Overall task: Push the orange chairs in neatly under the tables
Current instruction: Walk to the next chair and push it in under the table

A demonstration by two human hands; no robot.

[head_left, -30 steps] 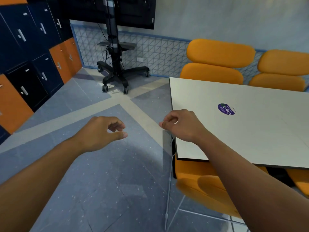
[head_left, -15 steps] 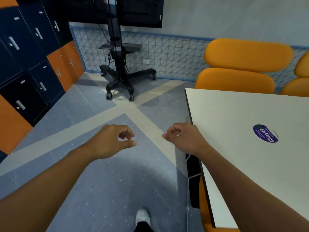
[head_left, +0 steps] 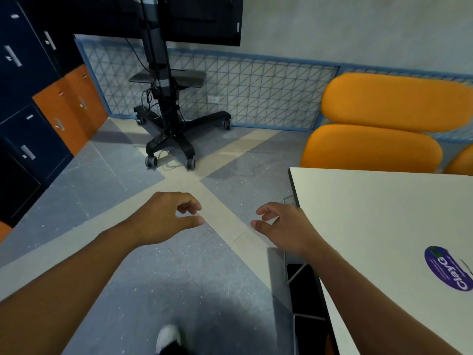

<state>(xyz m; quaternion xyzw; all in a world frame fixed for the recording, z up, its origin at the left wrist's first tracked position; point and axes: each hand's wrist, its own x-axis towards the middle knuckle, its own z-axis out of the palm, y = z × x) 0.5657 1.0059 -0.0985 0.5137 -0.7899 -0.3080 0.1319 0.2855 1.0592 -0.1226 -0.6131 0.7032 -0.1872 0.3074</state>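
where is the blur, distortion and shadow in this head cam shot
Head view: the orange chair at the right edge looks smeared, likely motion blur; the lockers lean from the wide lens; a soft dark shadow lies on the floor by the shoe; the table is evenly lit, no glare.

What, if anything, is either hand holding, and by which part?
Nothing is held. The left hand and the right hand are both loosely curled and empty.

wheeled screen stand (head_left: 169, 129), lockers (head_left: 38, 103)
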